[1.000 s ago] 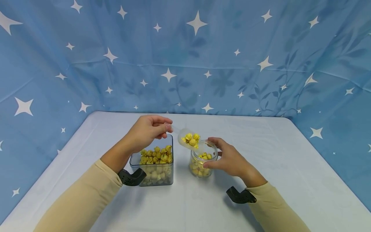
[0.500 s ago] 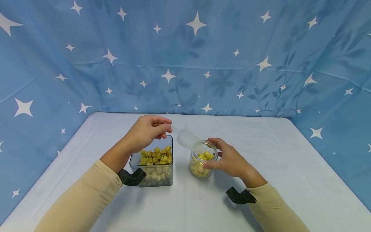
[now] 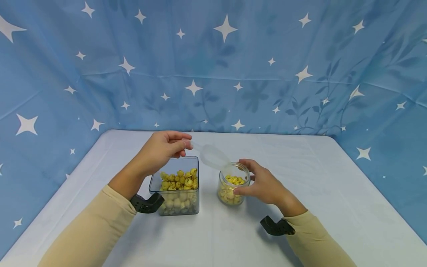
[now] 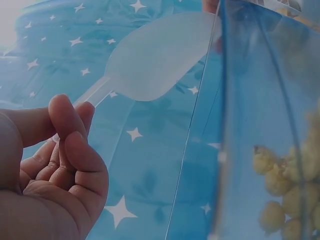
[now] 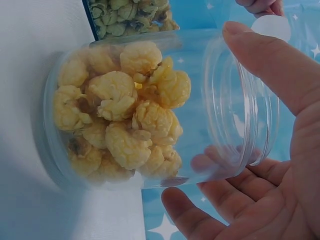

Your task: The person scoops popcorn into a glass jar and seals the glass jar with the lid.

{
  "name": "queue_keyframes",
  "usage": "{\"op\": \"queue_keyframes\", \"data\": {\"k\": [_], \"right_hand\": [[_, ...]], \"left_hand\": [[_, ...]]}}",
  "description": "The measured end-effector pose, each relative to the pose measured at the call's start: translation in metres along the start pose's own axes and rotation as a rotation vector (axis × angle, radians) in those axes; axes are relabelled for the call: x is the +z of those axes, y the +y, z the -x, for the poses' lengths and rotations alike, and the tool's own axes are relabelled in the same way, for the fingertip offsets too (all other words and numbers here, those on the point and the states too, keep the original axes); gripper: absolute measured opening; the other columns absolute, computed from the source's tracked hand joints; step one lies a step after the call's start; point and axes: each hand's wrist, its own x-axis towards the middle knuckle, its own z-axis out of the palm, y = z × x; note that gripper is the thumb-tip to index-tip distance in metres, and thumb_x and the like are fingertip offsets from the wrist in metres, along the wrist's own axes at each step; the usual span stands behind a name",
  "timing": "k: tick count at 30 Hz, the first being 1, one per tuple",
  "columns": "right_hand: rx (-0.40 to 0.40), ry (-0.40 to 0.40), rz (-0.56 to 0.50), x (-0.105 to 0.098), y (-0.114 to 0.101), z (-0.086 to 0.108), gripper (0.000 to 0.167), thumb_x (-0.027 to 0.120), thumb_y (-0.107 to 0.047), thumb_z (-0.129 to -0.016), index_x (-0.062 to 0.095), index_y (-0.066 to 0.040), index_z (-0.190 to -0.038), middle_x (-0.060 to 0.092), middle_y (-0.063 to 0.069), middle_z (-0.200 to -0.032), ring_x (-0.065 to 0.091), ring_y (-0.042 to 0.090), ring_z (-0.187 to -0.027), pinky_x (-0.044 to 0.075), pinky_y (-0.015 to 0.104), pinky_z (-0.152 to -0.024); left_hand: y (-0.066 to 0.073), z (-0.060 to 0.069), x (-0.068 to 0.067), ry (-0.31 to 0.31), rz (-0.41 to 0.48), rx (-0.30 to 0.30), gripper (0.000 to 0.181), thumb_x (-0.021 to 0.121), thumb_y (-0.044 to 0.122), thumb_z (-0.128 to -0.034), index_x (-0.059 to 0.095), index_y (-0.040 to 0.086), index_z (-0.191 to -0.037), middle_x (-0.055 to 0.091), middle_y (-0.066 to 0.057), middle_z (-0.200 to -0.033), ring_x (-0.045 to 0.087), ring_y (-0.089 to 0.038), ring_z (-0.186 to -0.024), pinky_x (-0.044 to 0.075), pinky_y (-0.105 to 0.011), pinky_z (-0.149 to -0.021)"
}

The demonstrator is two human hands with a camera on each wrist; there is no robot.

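My left hand (image 3: 161, 150) pinches the thin handle of a translucent white scoop (image 3: 213, 156), whose bowl carries no popcorn and tilts down toward a glass jar (image 3: 224, 193). In the left wrist view, thumb and fingertips meet on the handle of the scoop (image 4: 155, 60). My right hand (image 3: 263, 183) curls round the jar near its rim, thumb on the near side. Yellow popcorn (image 5: 125, 115) fills roughly the lower half or more of the upright jar, as the right wrist view shows. The scoop's tip is at the jar's left rim; whether they touch I cannot tell.
A clear square container (image 3: 197, 211) of yellow popcorn (image 3: 180, 180) stands left of the jar, below my left hand. Both containers stand on a white-covered table (image 3: 293, 155). Behind it hangs a blue curtain (image 3: 186, 55) with white stars.
Popcorn from the scoop has dropped into the jar, leaving the scoop bare. My left hand has then drawn slightly left with the scoop. My right hand stays on the jar.
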Motion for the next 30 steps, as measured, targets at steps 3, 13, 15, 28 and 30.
{"op": "queue_keyframes", "data": {"k": [3,13,15,28,30], "right_hand": [[-0.002,-0.001,0.007,0.000,0.000,0.000,0.092,0.087,-0.029,-0.079,0.037,0.000,-0.150,0.044,0.017,-0.148,0.049,0.045,-0.129,0.043,0.056,-0.103],[-0.092,0.079,0.124,0.000,-0.010,0.002,0.100,0.090,-0.032,-0.074,0.035,-0.005,-0.153,0.039,0.013,-0.155,0.039,0.036,-0.139,0.035,0.058,-0.109],[-0.118,0.098,0.148,-0.001,-0.015,0.003,0.103,0.091,-0.033,-0.073,0.034,-0.007,-0.154,0.038,0.011,-0.156,0.037,0.034,-0.141,0.033,0.058,-0.110],[-0.242,0.037,0.117,0.004,-0.053,-0.011,0.100,0.093,-0.029,-0.072,0.037,-0.007,-0.153,0.044,0.007,-0.151,0.045,0.026,-0.136,0.038,0.046,-0.109],[-0.273,0.018,0.129,0.007,-0.056,-0.016,0.100,0.092,-0.029,-0.073,0.037,-0.006,-0.152,0.045,0.008,-0.151,0.044,0.025,-0.136,0.039,0.045,-0.109]], "left_hand": [[-0.001,0.002,-0.004,0.001,0.004,0.006,0.030,0.056,0.014,-0.1040,0.063,0.003,-0.131,0.068,-0.015,-0.112,0.062,-0.024,-0.088,0.054,-0.032,-0.083],[-0.001,0.017,-0.025,0.020,0.018,0.042,0.035,0.055,0.015,-0.1050,0.058,-0.004,-0.135,0.067,-0.013,-0.109,0.061,-0.016,-0.083,0.052,-0.026,-0.080],[-0.002,0.021,-0.030,0.032,0.013,0.044,0.035,0.055,0.015,-0.1050,0.058,-0.004,-0.135,0.067,-0.012,-0.109,0.060,-0.014,-0.082,0.052,-0.026,-0.080],[-0.011,0.044,-0.069,0.097,-0.094,0.080,0.042,0.056,0.021,-0.1052,0.055,-0.005,-0.138,0.067,0.000,-0.105,0.060,-0.015,-0.087,0.053,-0.024,-0.079],[-0.012,0.047,-0.074,0.106,-0.099,0.083,0.042,0.056,0.020,-0.1052,0.054,-0.005,-0.138,0.067,0.001,-0.104,0.060,-0.015,-0.087,0.053,-0.023,-0.079]]}}
